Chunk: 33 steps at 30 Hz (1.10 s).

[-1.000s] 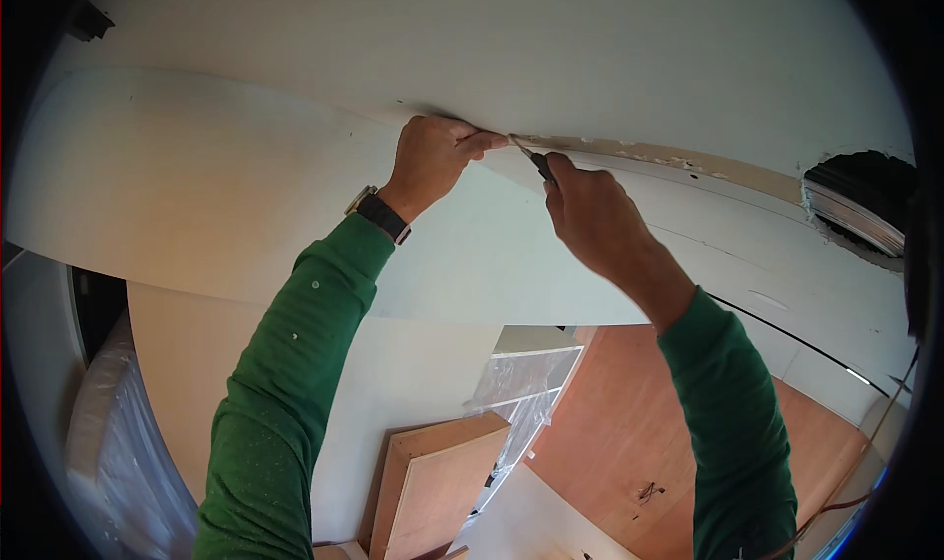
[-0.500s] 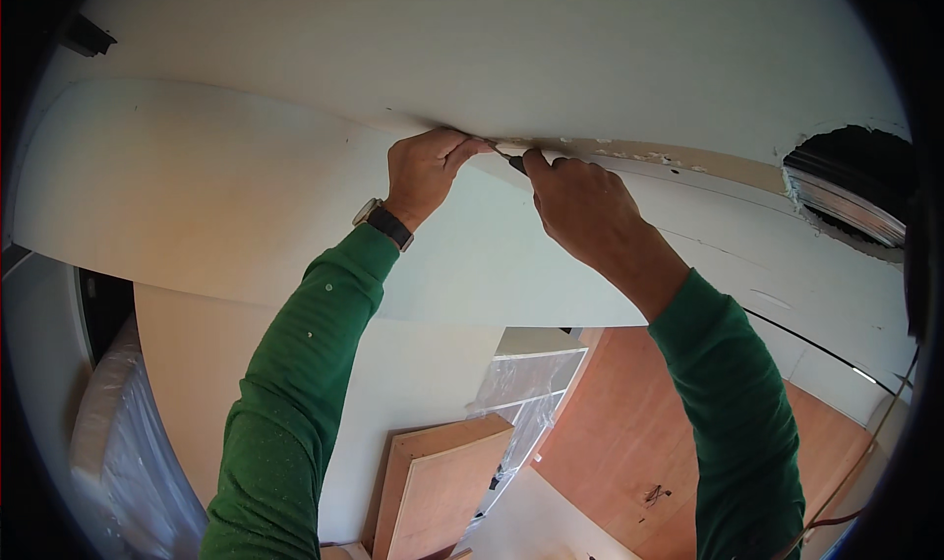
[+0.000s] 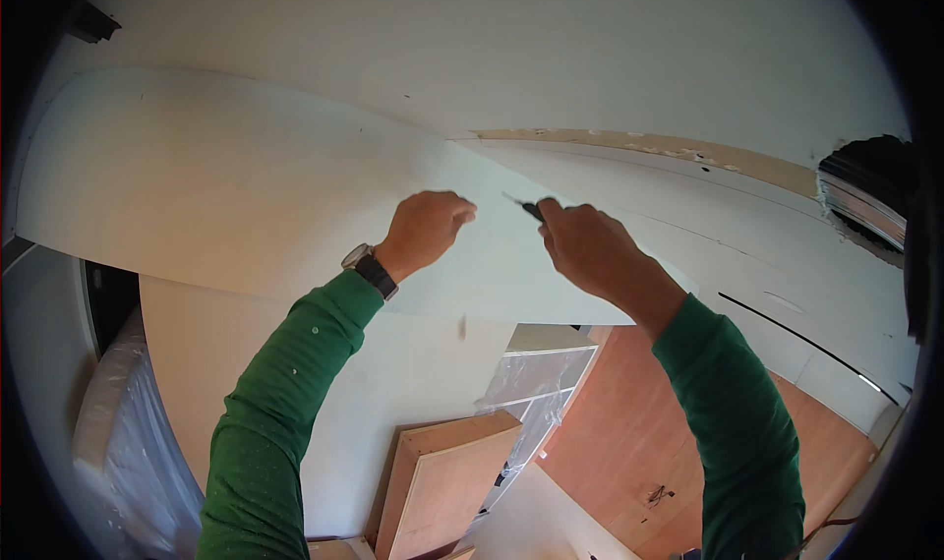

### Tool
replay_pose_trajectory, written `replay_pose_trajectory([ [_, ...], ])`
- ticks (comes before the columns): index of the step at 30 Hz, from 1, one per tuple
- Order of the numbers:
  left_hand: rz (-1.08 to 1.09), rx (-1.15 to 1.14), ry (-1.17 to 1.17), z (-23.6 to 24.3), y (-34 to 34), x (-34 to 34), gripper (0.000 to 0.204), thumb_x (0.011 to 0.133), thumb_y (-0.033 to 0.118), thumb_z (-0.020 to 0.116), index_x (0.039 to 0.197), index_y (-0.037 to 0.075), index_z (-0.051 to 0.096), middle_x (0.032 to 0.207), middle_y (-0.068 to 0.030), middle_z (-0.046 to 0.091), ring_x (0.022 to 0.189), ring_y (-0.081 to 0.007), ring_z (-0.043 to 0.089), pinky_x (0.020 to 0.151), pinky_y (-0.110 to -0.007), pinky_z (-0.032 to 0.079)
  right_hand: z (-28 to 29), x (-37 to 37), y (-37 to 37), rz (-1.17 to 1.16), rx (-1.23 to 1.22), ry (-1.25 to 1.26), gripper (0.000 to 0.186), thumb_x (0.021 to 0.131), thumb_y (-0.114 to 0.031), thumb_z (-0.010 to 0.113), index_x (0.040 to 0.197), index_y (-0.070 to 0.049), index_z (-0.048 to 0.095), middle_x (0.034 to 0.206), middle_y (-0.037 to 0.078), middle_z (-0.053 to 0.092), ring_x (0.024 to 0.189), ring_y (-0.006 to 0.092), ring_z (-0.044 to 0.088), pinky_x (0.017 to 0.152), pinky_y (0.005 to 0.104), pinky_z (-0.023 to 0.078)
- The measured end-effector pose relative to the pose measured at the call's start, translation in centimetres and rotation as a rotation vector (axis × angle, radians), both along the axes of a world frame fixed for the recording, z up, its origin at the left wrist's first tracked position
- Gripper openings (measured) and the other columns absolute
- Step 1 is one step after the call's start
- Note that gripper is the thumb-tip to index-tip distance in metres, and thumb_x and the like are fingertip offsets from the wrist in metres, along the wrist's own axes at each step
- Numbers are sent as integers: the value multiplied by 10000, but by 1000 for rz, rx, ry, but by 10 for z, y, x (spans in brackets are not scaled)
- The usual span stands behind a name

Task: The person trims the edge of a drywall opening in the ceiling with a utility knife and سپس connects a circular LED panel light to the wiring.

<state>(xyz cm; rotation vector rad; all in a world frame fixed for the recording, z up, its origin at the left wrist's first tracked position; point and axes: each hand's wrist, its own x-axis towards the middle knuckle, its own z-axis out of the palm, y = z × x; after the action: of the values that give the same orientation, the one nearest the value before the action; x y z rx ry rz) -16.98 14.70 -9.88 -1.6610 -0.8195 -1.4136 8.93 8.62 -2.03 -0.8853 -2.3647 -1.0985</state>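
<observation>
My right hand [image 3: 595,243] grips a black-handled knife [image 3: 532,209] with a thin, slightly blurred blade pointing up and left. My left hand [image 3: 425,232], with a watch on its wrist, is closed with fingers curled in; nothing shows sticking out of it. Both hands hang a little apart in front of a large pale sheet [image 3: 246,186], below its upper edge. A small blurred brownish scrap [image 3: 463,326] is in the air below the left hand. Beyond the sheet's edge runs a tan strip [image 3: 649,147] with ragged white flecks.
A ragged round opening [image 3: 865,196] with a silvery lining is at the far right. Below stand a wooden box panel [image 3: 447,481], a plastic-covered shelf unit [image 3: 531,378] and a plastic-wrapped mattress-like slab [image 3: 138,452]. Reddish-brown boards [image 3: 629,422] lie at lower right. A dark bracket [image 3: 93,24] sits upper left.
Both hands have come down and away from the sheet's upper edge, drawing slightly apart. The knife has left the seam with my right hand. The scrap now shows below the left hand.
</observation>
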Motion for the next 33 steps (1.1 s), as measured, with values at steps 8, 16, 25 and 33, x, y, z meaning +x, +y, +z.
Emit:
replay_pose_trajectory([
  [8, -354, -216, -424, 55, -3, -16, 320, 940, 288, 732, 1016, -20, 771, 879, -123, 771, 793, -174, 719, 762, -315, 549, 10, -36, 25, 114, 233, 94, 180, 996, -119, 579, 1088, 28, 533, 786, 178, 656, 696, 351, 725, 601, 447, 603],
  [16, -472, -210, -404, 77, 10, -38, 352, 931, 301, 770, 1079, -18, 774, 998, -97, 785, 938, -161, 710, 891, -307, 542, 21, -54, 38, 51, 493, 49, 278, 940, -75, 619, 1175, 65, 571, 781, 149, 666, 628, 266, 735, 509, 357, 602],
  [25, -512, -193, -372, 87, 6, -35, 291, 916, 252, 793, 1025, -18, 792, 942, -92, 785, 870, -139, 697, 839, -287, 547, 29, -61, 43, 88, 261, 141, 227, 949, -98, 617, 1111, 57, 578, 744, 139, 670, 595, 246, 727, 494, 344, 594],
  [33, -562, -160, -348, 85, 18, -50, 299, 880, 291, 820, 978, 9, 806, 891, -88, 785, 816, -141, 692, 797, -279, 538, 15, -75, 27, 20, 646, 17, 219, 919, -99, 641, 1079, 50, 623, 704, 105, 665, 566, 209, 718, 469, 314, 580],
])
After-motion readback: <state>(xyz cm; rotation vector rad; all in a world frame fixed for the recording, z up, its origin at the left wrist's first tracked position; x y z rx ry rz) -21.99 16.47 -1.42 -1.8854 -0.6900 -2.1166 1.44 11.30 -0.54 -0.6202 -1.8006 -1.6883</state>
